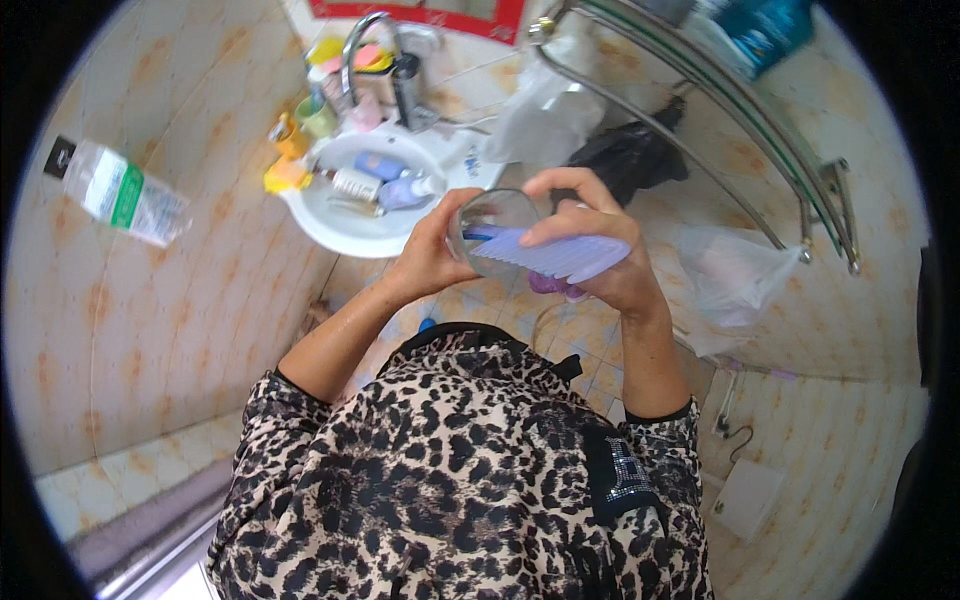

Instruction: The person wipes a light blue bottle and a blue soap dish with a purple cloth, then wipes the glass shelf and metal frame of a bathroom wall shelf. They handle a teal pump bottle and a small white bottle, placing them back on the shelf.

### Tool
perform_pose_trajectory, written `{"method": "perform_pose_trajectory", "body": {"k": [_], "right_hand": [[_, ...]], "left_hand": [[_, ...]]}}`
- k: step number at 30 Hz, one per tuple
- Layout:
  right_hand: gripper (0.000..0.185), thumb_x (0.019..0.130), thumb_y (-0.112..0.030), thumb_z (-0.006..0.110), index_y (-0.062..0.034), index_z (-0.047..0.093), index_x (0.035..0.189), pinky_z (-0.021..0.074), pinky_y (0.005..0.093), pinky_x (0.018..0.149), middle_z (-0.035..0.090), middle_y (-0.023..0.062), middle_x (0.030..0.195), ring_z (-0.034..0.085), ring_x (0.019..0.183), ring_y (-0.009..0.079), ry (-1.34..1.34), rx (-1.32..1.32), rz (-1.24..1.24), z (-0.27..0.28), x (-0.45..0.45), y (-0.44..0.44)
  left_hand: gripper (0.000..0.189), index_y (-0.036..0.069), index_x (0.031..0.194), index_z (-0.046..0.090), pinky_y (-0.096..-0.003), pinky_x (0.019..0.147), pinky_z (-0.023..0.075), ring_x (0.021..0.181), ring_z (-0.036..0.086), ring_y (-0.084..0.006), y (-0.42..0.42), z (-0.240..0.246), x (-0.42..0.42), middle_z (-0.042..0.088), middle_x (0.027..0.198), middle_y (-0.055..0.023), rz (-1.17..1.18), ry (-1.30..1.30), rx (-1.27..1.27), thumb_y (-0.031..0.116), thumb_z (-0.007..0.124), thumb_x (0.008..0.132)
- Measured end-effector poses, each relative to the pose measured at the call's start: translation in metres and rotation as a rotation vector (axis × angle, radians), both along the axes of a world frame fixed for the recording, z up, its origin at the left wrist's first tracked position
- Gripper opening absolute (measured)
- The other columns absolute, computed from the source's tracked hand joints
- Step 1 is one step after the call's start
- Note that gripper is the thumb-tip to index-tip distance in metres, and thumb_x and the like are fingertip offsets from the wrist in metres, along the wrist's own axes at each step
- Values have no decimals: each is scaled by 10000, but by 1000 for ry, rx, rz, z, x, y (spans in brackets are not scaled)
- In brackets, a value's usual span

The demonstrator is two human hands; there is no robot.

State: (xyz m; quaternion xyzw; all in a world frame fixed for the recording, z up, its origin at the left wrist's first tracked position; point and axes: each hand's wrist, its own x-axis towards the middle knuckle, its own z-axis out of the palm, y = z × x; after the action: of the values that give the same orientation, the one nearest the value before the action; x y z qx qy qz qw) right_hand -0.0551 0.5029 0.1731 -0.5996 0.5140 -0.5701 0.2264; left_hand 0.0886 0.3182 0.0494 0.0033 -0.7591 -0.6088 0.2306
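Note:
My left hand (pixel 435 251) grips a clear glass cup (pixel 499 202) by its side, in front of my chest. My right hand (pixel 600 232) holds a lavender plastic comb (pixel 585 255) at the cup's mouth, the comb's teeth overlapping the opening. Something blue (pixel 478 234) shows inside the cup beside the comb. Under my right hand is a glittery purple item (pixel 551 283), partly hidden; whether I hold it cannot be told. Behind the cup stands a white washbasin (pixel 322 225) with several bottles (pixel 405 192) lying in it.
A chrome faucet (pixel 349 64), a green cup (pixel 316 118) and a yellow holder (pixel 288 139) stand around the basin. A glass shelf with metal rails (pixel 720 67) juts out at the right, with plastic bags (pixel 551 109) below it. A clear packet (pixel 127 191) hangs on the left wall.

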Motion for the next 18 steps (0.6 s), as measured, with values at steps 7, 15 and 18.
{"method": "perform_pose_trajectory", "body": {"k": [7, 15, 18], "right_hand": [[219, 848, -184, 760, -58, 695, 1015, 484, 307, 738, 611, 131, 947, 572, 820, 173, -72, -385, -191, 12, 16, -18], [173, 871, -91, 740, -19, 688, 1019, 480, 248, 742, 655, 78, 958, 596, 823, 133, -294, -178, -591, 1, 20, -48], [126, 869, -65, 763, -19, 706, 971, 475, 236, 698, 669, -12, 884, 592, 757, 68, -388, 87, -635, -39, 16, -74]], "left_hand": [[732, 104, 1297, 530, -418, 1036, 429, 1234, 475, -318, -42, -33, 51, 481, 1279, -139, 371, 179, -258, 174, 891, 664], [732, 119, 1279, 538, -423, 1013, 434, 1202, 466, -320, -80, -44, 90, 468, 1225, -148, 595, 110, -284, 165, 894, 641], [745, 114, 1283, 529, -422, 1006, 438, 1193, 477, -320, -91, -52, 96, 475, 1226, -153, 628, 72, -295, 163, 897, 636]]}}
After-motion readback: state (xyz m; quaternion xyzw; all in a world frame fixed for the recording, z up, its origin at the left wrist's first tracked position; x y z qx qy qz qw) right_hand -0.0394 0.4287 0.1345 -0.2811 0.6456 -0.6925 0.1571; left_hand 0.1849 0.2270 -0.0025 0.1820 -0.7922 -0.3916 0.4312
